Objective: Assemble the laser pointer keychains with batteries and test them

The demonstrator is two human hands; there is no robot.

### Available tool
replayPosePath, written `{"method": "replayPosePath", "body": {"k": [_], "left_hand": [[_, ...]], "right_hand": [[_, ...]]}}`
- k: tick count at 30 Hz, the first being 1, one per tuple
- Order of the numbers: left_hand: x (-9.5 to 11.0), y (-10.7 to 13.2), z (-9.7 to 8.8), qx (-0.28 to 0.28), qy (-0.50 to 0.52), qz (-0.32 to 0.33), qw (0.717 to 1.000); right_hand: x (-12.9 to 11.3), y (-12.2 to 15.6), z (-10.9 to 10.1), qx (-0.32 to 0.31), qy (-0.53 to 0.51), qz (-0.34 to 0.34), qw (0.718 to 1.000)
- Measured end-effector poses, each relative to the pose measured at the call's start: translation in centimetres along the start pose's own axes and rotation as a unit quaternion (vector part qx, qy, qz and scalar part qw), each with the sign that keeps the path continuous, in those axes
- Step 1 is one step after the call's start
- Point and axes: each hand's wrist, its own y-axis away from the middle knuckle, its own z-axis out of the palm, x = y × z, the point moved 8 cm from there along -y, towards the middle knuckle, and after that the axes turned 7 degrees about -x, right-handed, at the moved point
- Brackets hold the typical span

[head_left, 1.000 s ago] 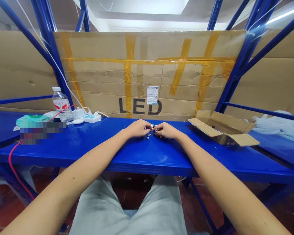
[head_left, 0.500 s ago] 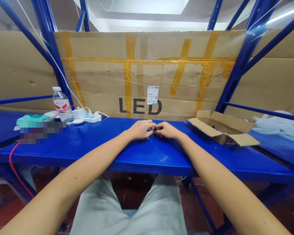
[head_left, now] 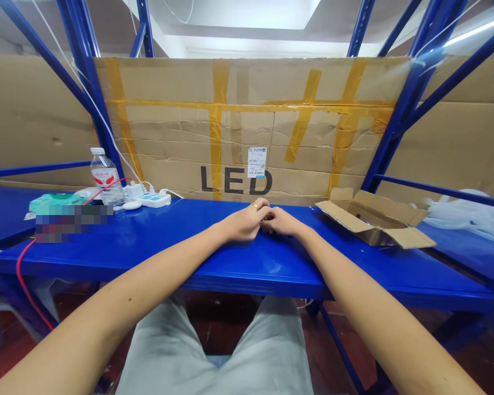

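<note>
My left hand, with a gold ring on one finger, rests low over the blue table near its middle. Its fingers are curled and meet those of my right hand. The right hand is closed too, fingertips pinched together against the left. Whatever lies between the fingers is small and covered by them, so I cannot make it out. Both forearms reach in across the table's front edge.
An open cardboard box stands on the right. At the left are a water bottle, a white power strip, a teal packet and a red cable. A large cardboard panel closes off the back.
My left hand has turned and moved slightly right, its fingers now over the right fingertips. The small shiny bit seen between the hands before is now covered.
</note>
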Motion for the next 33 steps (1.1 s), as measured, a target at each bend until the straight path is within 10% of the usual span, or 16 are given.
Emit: {"method": "replayPosePath", "body": {"k": [12,16,21,33], "left_hand": [[0.8,-0.6,0.9,-0.019,-0.146,0.029,0.989],[-1.4,-0.2,-0.5,0.005,-0.124,-0.078,0.989],[-4.9,1.4,0.8,-0.119,-0.100,-0.209,0.966],[-6.9,2.2,3.2,-0.195,-0.004,-0.248,0.949]], "right_hand": [[-0.5,0.0,0.4,0.002,-0.004,-0.011,1.000],[-0.6,0.3,0.5,-0.033,-0.004,0.004,0.999],[-0.8,0.6,0.3,-0.042,-0.001,0.019,0.999],[-0.5,0.3,0.4,-0.054,0.032,0.004,0.998]]}}
